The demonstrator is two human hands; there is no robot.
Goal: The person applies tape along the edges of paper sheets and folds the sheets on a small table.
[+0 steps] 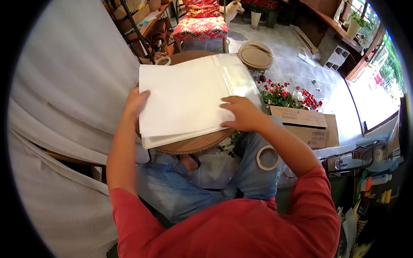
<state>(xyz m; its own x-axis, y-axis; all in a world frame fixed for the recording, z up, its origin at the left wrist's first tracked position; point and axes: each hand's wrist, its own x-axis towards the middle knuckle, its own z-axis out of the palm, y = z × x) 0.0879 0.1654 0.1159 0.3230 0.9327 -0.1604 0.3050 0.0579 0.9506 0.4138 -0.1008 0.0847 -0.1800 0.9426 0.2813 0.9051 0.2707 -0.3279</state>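
A stack of large white paper sheets (180, 99) lies over a round wooden table (193, 144) in front of me. My left hand (137, 102) grips the stack's left edge, thumb on top and the other fingers mostly hidden beneath. On the right side of the sheets, my right hand (241, 112) rests with its fingers spread and pointing left. A clear plastic sheet (243, 79) shows along the right edge of the paper. Some lower sheets stick out slightly at the near edge.
A tape roll (259, 158) rests on my right thigh. Red flowers (284, 92) and a cardboard box (307, 129) are on the floor to the right. Beyond the table stand a round stool (255, 56), a patterned chair (201, 28) and a dog (232, 9). White curtain (64, 86) hangs left.
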